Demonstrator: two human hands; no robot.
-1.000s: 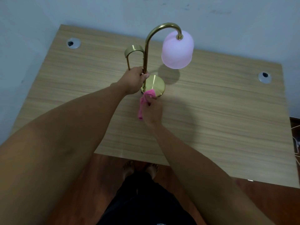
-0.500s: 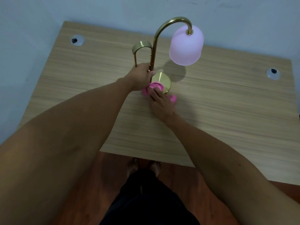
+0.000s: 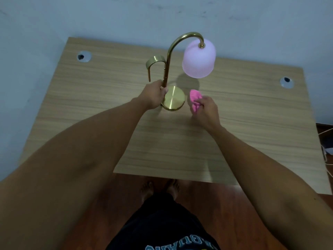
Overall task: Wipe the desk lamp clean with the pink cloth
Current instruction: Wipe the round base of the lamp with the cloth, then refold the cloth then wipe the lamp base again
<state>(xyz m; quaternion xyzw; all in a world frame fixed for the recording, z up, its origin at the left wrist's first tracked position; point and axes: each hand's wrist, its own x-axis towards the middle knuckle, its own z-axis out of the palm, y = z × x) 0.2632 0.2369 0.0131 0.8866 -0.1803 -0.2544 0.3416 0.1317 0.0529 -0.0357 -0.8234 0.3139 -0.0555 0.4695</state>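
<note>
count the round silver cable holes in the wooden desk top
2. One round silver cable grommet sits near the far left corner of the light wooden desk; the other sits near the far right edge. The arms could hide more.

Only upside-down, cut-off letters resembling "GUAN" show on the person's dark garment (image 3: pixel 163 230); nothing else legible.

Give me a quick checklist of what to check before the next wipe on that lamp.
1. Left hand steadying the brass stem near its bottom: ok.
2. Pink cloth gripped in right hand: ok.
3. Cloth touching the lamp: not ok, it sits beside the round brass base, apart from it.
4. Lamp standing upright on the wooden desk: ok.
5. Pink shade clear of both hands: ok.
6. Dust left on the brass: cannot tell.
</note>
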